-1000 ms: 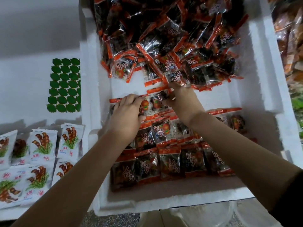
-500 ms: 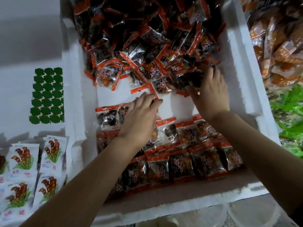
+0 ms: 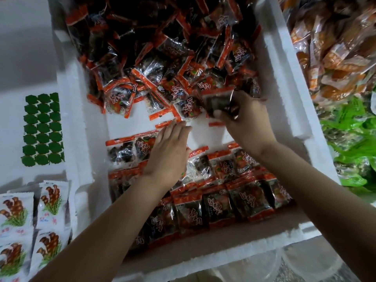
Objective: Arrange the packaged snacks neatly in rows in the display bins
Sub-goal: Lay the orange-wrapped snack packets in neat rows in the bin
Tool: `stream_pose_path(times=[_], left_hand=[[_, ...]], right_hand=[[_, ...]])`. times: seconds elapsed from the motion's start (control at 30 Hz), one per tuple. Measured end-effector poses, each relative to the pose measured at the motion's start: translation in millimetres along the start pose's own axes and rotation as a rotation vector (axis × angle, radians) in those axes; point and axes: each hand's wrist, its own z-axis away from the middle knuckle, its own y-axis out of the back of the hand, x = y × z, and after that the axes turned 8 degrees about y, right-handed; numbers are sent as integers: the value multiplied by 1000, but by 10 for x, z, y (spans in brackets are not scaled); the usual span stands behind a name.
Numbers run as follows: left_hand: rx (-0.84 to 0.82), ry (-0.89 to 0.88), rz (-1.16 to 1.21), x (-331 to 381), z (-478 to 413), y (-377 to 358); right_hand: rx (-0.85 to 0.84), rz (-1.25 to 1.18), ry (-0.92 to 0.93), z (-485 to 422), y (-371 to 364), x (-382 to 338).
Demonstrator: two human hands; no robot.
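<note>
Where two bare forearms reach in over the front wall of the white foam bin (image 3: 203,262), the rows of packets (image 3: 219,204) lie flat just behind that wall. They are dark wrappers with orange-red seams, overlapping edge to edge. The left hand (image 3: 168,151) lies palm down over the farthest row, its fingers straight and close together and holding nothing. Its fingertips reach a bare white strip of the bin's floor. Farther in and to the right, the right hand (image 3: 246,125) is curled, thumb and fingers pinching one dark packet (image 3: 218,101) lifted at the near edge of the loose pile (image 3: 162,47). That jumbled pile fills the far half of the bin.

Left of the bin, white packets (image 3: 50,200) printed with a brown mushroom lie side by side, and beyond them a green sheet (image 3: 42,129) of round shapes lies on a white surface. To the right are green wrappers (image 3: 356,139), with orange packets (image 3: 335,47) heaped behind them.

The pinched packet is blurred and its print unreadable. The left forearm hides part of the rows, and the frame's top edge cuts off the pile.
</note>
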Motion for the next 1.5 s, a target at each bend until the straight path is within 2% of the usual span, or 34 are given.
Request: stream_pose_path(times=[0.13,0.37,0.57,0.7,0.83,1.03,1.33,1.4,1.5], left_hand=[[47,-15,33,1,33,-10],[102,-18,36,-21,55,-49],[29,-124,-33,-77,28,-107],[-34,-164,-75,-194,18,-183],[-28,-219,-221,-268,-16,-256],[-59,-203,-229,-253,-27,-256],[-56,-211,-201,-247,-31,-262],[-55,-218,-213,-250,-34,-264],[-64,-218,-215,-244,-32,-260]], right_hand=[[-174,56,-37,137,-241,48],[-255,50,-15,81,-534,-37],[-169,204,29,160,-491,-17],[34,460,191,143,-254,96],[-46,583,207,-35,-132,280],[-85,514,291,-219,74,310],[245,175,325,-74,467,35],[218,186,350,83,435,-54],[38,332,359,212,215,-48]])
